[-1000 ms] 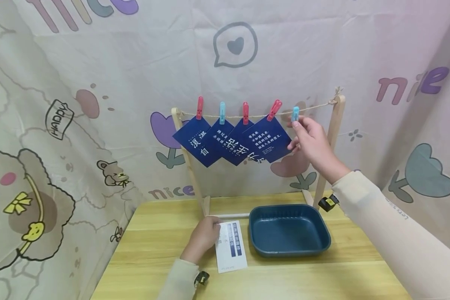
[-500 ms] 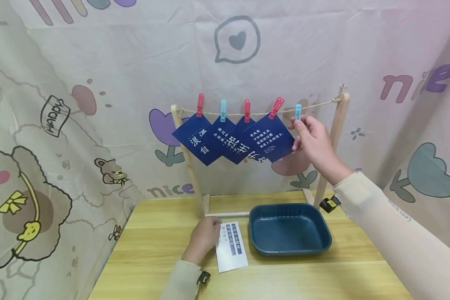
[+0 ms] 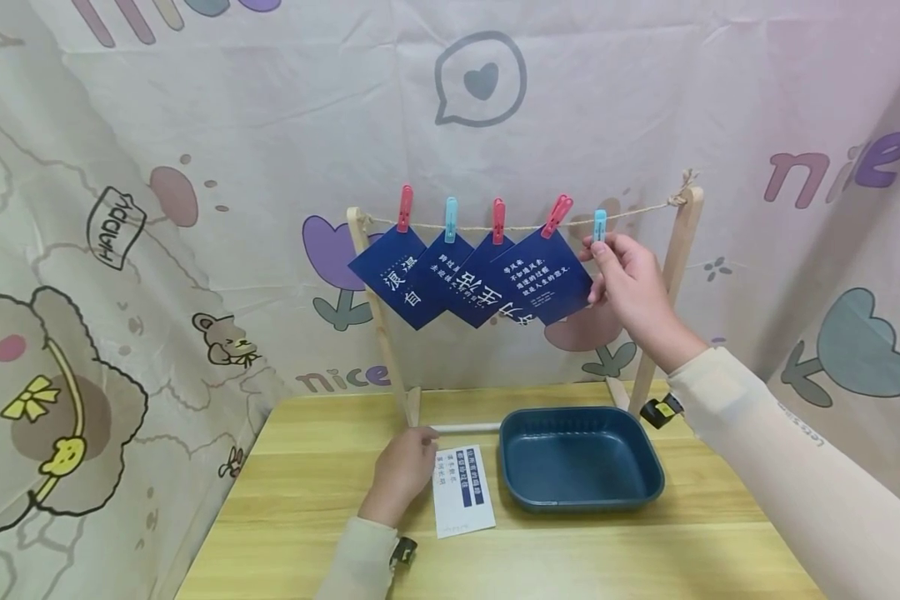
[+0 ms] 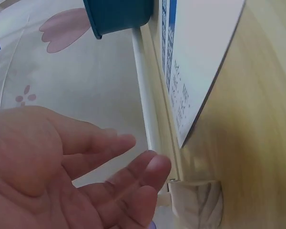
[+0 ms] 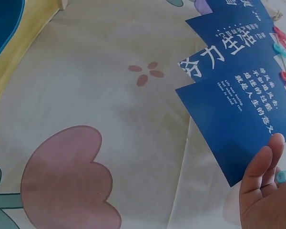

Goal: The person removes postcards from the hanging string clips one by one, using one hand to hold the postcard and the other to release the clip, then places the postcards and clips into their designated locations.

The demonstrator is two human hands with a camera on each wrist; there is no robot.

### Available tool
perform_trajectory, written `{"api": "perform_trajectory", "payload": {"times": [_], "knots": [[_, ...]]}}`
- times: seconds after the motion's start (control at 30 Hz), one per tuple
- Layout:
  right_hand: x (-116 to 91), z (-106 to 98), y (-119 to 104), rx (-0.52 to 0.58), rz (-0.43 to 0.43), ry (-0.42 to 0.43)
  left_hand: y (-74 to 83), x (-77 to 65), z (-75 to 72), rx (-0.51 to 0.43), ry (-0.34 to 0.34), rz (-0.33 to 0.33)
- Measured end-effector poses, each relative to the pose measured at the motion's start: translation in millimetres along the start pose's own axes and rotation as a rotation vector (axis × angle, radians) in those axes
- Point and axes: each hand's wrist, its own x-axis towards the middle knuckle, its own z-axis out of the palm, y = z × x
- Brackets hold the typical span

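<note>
Right hand [image 3: 626,271] has the end clip [image 3: 600,223] pinched, thumb on the near side, at the right part of the line [image 3: 645,209], just right of the end card [image 3: 543,279]. Left hand [image 3: 403,471] grasps nothing: fingers loosely bent, down just left of the white card [image 3: 461,504]; left wrist view shows a gap between fingertips and card. White card lies on the table [image 3: 307,492], left of the tray [image 3: 581,475].

Step in hand looks like working that clip at the line. Can't tell if it bites the line: thumb hides its lower end.

To do it well, my read:
- Squeeze the clip square, thumb and finger level, so it doesn't twist in the pinch.
- Go easy on the line. It's thin and sags mid-span, so a tug likely shakes all the blue cards at left.
- Mind the end card's right corner. Fingertips are right at it; can't tell if they touch. Its red clip [image 3: 557,217] grips only the top corner, so a knock could swing it.
- Keep the right forearm off the right post [image 3: 678,250]; a bump there should move the line.
- If the line wobbles, left hand can steady the left post [image 3: 385,333].
</note>
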Motion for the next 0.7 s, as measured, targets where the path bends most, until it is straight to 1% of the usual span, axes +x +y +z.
{"api": "perform_trajectory", "payload": {"times": [0.13, 0.37, 0.57, 0.7], "knots": [[-0.1, -0.9, 1.9, -0.005, -0.004, 0.006, -1.3, 1.5, -4.8, -0.015, 0.015, -0.020], [-1.7, -3.6, 5.6, -0.027, -0.023, 0.021, -3.9, 4.7, -7.5, -0.046, -0.004, -0.069], [-4.0, -4.6, 8.9, -0.041, -0.014, 0.029, -4.5, 4.4, -8.5, -0.055, -0.007, -0.064], [-8.5, -3.3, -1.0, -0.053, -0.003, 0.032, -5.2, 3.8, -8.3, -0.049, -0.001, -0.056]]}}
